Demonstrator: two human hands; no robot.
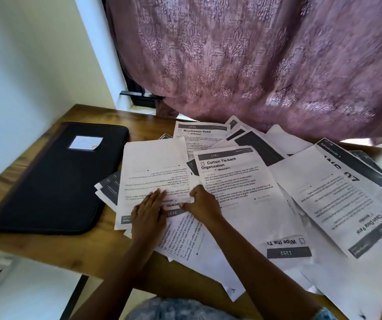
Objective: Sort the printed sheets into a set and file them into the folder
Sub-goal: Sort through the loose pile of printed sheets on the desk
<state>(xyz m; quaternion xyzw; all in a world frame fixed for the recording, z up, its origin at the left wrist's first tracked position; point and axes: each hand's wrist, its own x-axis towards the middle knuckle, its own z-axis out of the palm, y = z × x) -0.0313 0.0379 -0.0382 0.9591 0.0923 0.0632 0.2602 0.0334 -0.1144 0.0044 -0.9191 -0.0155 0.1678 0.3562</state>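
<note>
Left hand (pixel 149 210) lies flat on sheets (pixel 243 185); right hand (pixel 202 204) apparently pinches one.

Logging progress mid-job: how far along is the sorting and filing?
Done: nothing visible yet. The sheets lie scattered and overlapping, and the black folder lies closed at the left of the desk.
In hand: the left hand presses flat on an upside-down sheet; the right hand curls at the edge of the Curtain Tie-back sheet.
Left: gathering all sheets into a set, opening the folder, filing.

One folder (pixel 53 181), one curtain (pixel 254 65), two hands (pixel 149 213) (pixel 205 205), more than ten overlapping printed sheets (pixel 254 215).
</note>
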